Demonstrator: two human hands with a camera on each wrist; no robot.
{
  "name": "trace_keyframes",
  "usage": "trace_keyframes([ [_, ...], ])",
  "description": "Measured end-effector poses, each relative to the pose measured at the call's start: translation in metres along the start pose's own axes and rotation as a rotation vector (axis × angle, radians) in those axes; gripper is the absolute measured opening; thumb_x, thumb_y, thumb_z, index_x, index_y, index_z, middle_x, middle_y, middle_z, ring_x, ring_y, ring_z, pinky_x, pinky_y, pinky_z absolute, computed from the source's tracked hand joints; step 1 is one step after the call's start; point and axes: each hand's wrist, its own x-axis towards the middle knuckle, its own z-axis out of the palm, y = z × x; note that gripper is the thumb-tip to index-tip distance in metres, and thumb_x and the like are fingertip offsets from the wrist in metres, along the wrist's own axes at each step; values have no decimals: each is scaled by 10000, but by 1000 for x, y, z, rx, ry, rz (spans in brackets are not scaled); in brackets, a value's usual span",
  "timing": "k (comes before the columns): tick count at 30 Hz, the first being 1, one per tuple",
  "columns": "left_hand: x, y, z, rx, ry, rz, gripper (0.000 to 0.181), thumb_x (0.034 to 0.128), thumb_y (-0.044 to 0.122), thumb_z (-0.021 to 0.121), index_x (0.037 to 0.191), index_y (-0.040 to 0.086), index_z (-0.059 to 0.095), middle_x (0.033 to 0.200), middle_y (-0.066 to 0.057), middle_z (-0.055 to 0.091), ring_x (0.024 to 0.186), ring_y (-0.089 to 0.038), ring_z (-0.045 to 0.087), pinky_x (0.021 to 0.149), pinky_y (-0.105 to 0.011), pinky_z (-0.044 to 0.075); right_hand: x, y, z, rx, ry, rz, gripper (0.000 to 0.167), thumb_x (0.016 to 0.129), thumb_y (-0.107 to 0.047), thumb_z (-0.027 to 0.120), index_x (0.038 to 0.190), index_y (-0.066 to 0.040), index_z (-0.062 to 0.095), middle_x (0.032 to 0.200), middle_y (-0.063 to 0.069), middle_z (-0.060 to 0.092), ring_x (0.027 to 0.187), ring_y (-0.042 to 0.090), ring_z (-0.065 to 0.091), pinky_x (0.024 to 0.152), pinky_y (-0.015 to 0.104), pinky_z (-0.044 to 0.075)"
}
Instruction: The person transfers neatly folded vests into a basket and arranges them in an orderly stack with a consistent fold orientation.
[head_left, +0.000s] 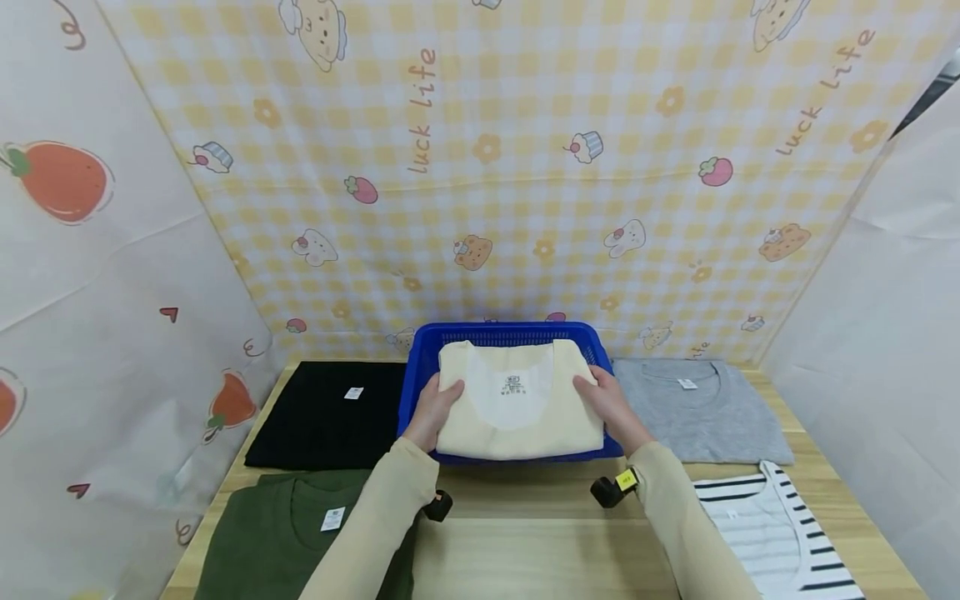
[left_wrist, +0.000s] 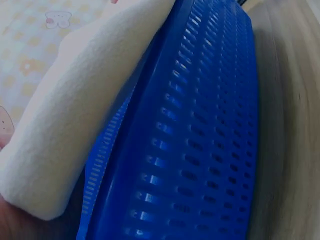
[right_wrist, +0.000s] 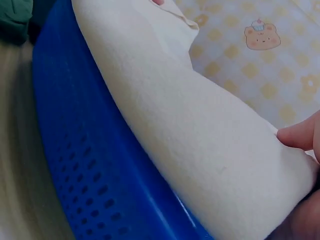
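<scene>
A folded cream shirt (head_left: 487,425) with a printed neck label lies over the opening of a blue perforated basket (head_left: 427,350). My left hand (head_left: 435,408) grips its left side, thumb on top and fingers underneath. On the opposite side my right hand (head_left: 609,404) holds the shirt in the same way. In the right wrist view the thumb (right_wrist: 300,135) presses on the corner of the shirt (right_wrist: 200,135). The left wrist view has the shirt's thick folded edge (left_wrist: 75,105) just above the basket rim (left_wrist: 120,165). How deep the shirt sits in the basket cannot be told.
Left of the basket lie a folded black shirt (head_left: 322,425) and a dark green shirt (head_left: 255,533). A grey shirt (head_left: 690,425) and a striped white shirt (head_left: 765,525) lie to the right. A checked cloth (head_left: 487,208) hangs behind the wooden table (head_left: 540,550).
</scene>
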Motion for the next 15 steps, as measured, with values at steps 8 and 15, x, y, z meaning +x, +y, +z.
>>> trace_keyframes([
  [8,14,5,2,8,13,-27,410,935,247,495,1300,83,402,1016,-114,577,826,-173,556,674,-290,460,18,-3,-1,-59,1,27,418,962,-246,431,1287,16,424,914,68,546,723,120,520,673,270,448],
  [15,24,11,2,18,14,-43,415,937,239,488,1301,63,395,1026,-133,578,819,-184,566,656,-305,470,30,-5,2,-103,-30,47,448,962,-255,426,1311,23,396,1042,129,541,829,160,525,742,298,446],
])
